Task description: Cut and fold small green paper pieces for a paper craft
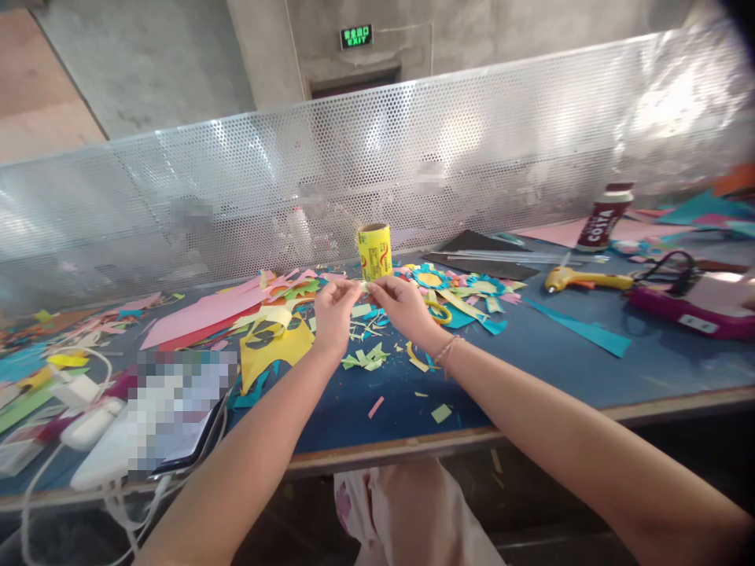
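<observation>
My left hand (335,313) and my right hand (406,308) meet above the middle of the table, thumbs and forefingers pinched together. Between their fingertips is a small pale green piece of paper (365,288), mostly covered by the fingers. Just behind the hands stands a yellow printed cylinder (375,250), upright, its lower end partly hidden. Cut paper scraps (366,358) lie under and around both hands. To the left is a yellow paper sheet (274,350) with cutouts. A yellow ring-shaped thing (440,313) lies beside my right wrist.
A perforated metal screen (330,173) runs along the table's back. At right are a yellow glue gun (587,280), a dark red COSTA bottle (605,218) and a purple power strip (684,316). At left, a tablet-like device (192,436) lies among white cables. Pink paper (206,316) lies behind it.
</observation>
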The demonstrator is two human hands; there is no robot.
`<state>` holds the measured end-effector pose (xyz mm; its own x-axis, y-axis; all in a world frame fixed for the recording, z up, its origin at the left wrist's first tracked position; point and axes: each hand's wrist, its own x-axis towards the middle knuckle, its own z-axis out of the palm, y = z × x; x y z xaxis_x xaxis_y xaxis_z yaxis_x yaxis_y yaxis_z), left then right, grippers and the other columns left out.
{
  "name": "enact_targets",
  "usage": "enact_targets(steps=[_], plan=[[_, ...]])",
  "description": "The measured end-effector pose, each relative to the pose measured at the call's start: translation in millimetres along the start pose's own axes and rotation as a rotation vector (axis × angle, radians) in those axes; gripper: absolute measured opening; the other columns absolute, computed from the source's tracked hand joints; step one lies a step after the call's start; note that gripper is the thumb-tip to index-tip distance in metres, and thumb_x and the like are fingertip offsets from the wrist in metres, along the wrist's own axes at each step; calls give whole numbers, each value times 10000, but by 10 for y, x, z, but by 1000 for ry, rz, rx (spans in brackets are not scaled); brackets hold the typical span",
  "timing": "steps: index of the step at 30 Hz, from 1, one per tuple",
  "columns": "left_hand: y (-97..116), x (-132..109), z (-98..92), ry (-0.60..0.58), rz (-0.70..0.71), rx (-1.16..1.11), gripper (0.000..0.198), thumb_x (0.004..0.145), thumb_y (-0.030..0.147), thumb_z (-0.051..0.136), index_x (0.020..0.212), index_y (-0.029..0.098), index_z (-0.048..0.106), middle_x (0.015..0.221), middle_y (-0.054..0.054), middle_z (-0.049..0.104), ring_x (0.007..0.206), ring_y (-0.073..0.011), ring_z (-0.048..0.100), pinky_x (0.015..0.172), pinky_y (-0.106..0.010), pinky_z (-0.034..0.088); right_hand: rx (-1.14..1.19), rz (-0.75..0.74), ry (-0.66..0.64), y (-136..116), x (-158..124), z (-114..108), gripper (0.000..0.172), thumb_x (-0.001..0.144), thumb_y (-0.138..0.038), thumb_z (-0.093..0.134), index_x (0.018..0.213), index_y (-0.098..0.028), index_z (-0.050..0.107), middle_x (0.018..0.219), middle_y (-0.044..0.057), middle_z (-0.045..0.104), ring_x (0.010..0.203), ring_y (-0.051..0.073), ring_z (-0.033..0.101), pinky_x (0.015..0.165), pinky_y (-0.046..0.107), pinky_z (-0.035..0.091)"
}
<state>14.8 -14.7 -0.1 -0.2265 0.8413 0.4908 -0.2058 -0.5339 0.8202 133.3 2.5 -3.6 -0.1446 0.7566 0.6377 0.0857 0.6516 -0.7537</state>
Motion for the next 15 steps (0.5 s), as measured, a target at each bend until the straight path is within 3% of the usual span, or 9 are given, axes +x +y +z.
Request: enact_targets(steps=[15], plan=[[-11,14,-48,-6,-22,231,214,638,362,677,715,163,665,709,-40,661,665,-145,604,699,-301,486,52,71,29,49,10,19,284,773,-446,529,680,-189,608,620,22,612,597,146,562,586,295,445]])
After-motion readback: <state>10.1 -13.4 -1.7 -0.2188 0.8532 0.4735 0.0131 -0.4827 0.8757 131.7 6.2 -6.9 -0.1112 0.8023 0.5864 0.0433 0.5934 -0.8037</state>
